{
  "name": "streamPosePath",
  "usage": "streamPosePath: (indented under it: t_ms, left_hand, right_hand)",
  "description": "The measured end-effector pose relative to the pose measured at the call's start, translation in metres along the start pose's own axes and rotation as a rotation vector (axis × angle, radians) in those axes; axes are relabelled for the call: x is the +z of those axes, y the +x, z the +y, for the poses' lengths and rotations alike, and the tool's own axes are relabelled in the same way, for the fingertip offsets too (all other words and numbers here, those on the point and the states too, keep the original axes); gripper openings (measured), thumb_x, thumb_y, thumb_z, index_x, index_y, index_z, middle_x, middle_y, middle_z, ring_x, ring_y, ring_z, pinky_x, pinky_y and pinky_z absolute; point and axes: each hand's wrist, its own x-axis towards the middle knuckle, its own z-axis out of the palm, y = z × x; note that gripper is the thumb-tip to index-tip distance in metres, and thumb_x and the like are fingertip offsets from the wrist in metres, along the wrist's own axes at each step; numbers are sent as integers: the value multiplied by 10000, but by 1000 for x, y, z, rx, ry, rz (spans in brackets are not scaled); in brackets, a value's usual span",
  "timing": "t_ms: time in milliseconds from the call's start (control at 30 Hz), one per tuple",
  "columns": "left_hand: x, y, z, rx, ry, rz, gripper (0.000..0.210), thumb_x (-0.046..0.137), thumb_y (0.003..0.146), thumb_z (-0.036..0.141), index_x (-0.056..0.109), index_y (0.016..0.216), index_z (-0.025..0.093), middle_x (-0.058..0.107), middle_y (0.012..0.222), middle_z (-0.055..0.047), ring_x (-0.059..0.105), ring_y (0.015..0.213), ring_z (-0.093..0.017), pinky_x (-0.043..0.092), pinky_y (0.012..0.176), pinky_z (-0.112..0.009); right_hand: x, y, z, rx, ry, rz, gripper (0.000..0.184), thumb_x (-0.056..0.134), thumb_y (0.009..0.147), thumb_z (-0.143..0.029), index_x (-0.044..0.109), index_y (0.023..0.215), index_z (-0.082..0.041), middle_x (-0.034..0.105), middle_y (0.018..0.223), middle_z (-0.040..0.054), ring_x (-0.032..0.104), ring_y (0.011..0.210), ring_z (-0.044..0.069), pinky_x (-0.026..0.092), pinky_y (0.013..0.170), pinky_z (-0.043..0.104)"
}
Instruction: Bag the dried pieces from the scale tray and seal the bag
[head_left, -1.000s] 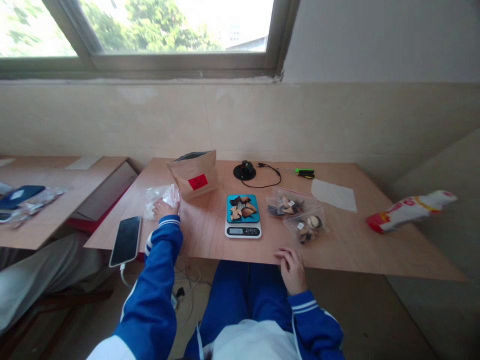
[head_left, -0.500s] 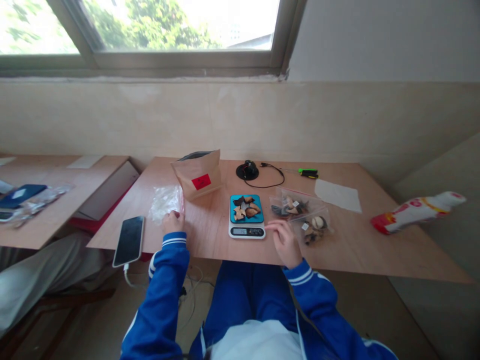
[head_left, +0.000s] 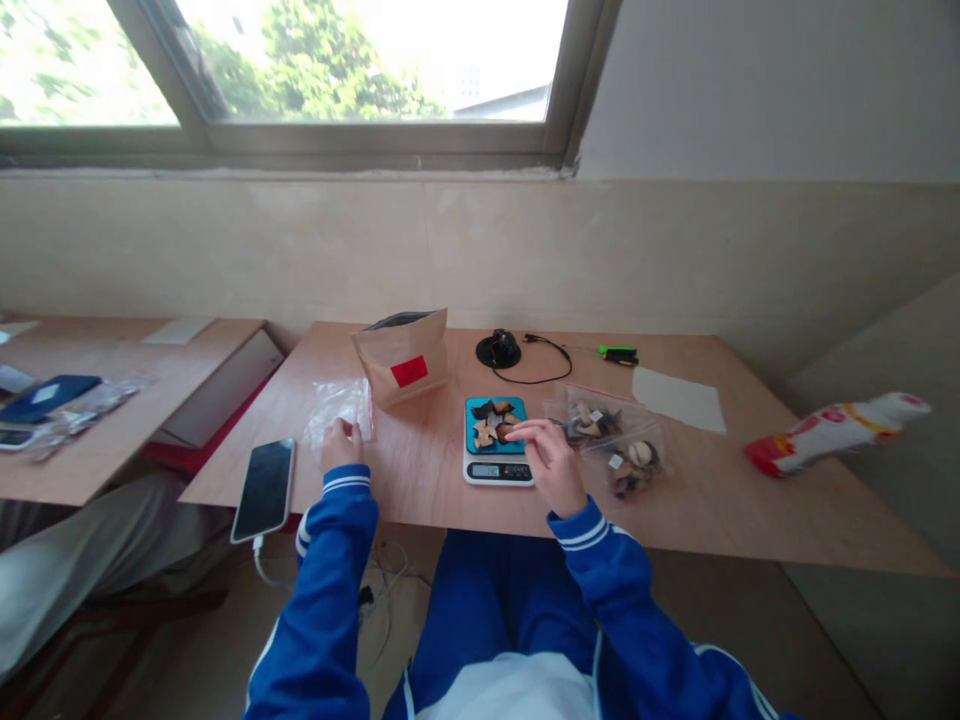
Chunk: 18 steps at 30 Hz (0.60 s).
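Note:
A white kitchen scale (head_left: 480, 478) with a blue top stands in front of me on the table. Several brown, dried, shell-like pieces (head_left: 486, 432) lie on its blue platform; I cannot make out their kind. My right hand (head_left: 553, 465) is over the scale's right side, fingers stretched out, tips at the rightmost piece. Whether they touch it is unclear. My left hand (head_left: 343, 446) is closed, fingers curled at the lower edge of some clear plastic bags (head_left: 330, 402). Right of the scale lie zip bags (head_left: 596, 418) with more pieces and small white labels.
An open kraft paper pouch (head_left: 405, 365) with a red label stands behind the bags. A phone (head_left: 264, 490) on a cable lies at the table's front left. Farther back are a black round-based device (head_left: 499, 349), screwdrivers (head_left: 619, 355) and white paper (head_left: 679, 398). A bottle (head_left: 832, 432) is at right.
My right hand has moved left, from beside the scale to over its platform, fingers reaching the pieces. My left hand stays by the plastic bags. The view has tilted slightly up.

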Motion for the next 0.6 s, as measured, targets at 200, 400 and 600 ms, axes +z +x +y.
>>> streamPosePath:
  t_ms: [200, 400, 600]
  left_hand:
    - [-1, -90, -3, 119, -33, -44, 201, 502, 881, 382, 525, 756, 227, 595, 882, -59, 586, 718, -211, 374, 571, -296]
    - [11, -135, 5, 168, -164, -167, 94, 581, 821, 335, 579, 792, 245, 629, 890, -86, 615, 678, -223, 355, 491, -293]
    - [-10, -106, 24, 246, -438, -83, 121, 508, 853, 329, 582, 827, 237, 645, 819, -63, 586, 600, -185, 478, 631, -347]
  right_hand:
    - [6, 63, -20, -133, 85, -125, 251, 408, 923, -122, 643, 964, -199, 644, 1003, 68, 614, 994, 197, 485, 909, 349]
    - [77, 179, -38, -500, -59, -474, 303, 337, 955, -109, 592, 1118, -121, 629, 1123, 111, 585, 1080, 191, 462, 983, 345]
    - [117, 195, -29, -648, -425, -573, 283, 399, 869, -16, 615, 1044, -68, 609, 1063, 181, 546, 1055, 280, 450, 971, 446]
